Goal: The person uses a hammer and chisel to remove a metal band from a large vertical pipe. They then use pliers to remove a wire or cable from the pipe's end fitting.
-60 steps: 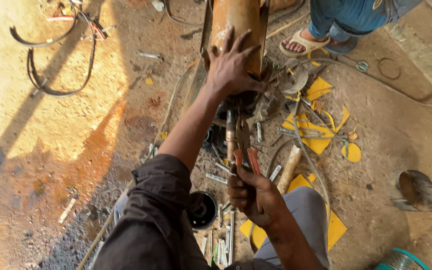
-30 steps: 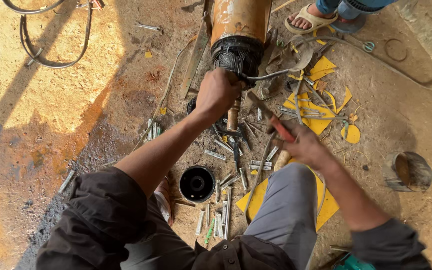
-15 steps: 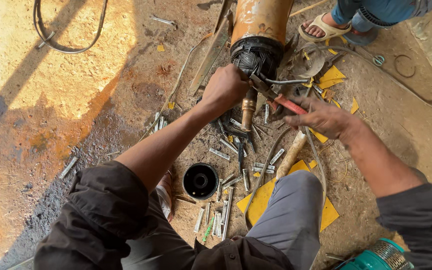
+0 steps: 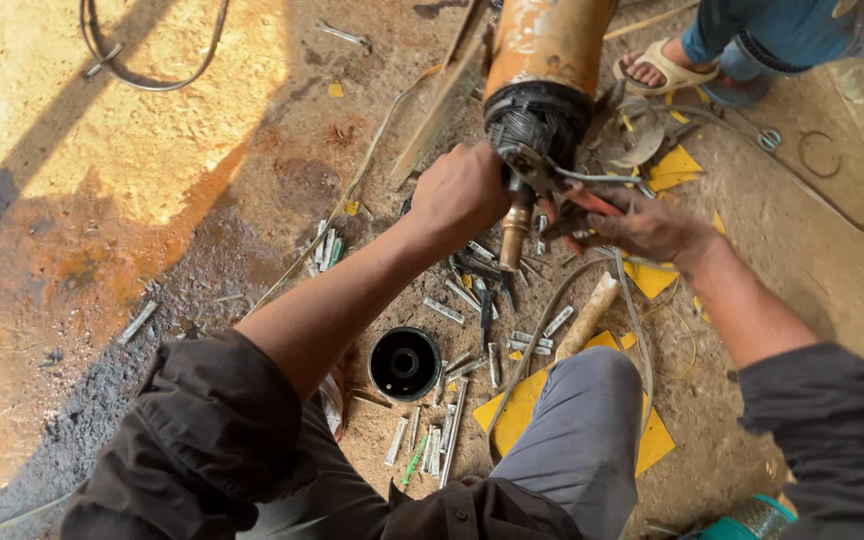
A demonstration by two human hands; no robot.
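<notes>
While the person sits low over the dirt floor (image 4: 202, 200), the head view, the only one, looks straight down at both arms reaching forward.

Left hand (image 4: 462, 190): closed into a fist, pressed against the lower end of the rusty orange cylinder (image 4: 547, 40), just beside the black wound end (image 4: 537, 120). What the fist encloses is hidden; grip tight, contents cannot be told.

Right hand (image 4: 647, 225): wrapped around the red-handled pliers (image 4: 577, 200), grip closed on the handles. Pliers' nose points left and meets the black end of the cylinder, where a brass-coloured shaft (image 4: 515, 230) sticks out toward the person. Whether the nose pinches a wire there is too small to tell.

Cylinder lies on the floor at top centre, long axis running away from the person, black end nearest the hands.

Surroundings: short metal strips (image 4: 447, 310) scattered on the floor below the hands, more by the knees. Black round cup (image 4: 404, 362) stands near the left forearm. Wooden handle (image 4: 587, 315) lies just above the grey trouser knee (image 4: 572, 420). Yellow sheet scraps (image 4: 652, 440) under and beside the knee. Dark cable (image 4: 142, 70) loops at top left. Another person's sandalled foot (image 4: 657, 65) is at top right, well apart from the hands. Teal object (image 4: 752, 520) at the bottom right edge, partly cut off.
</notes>
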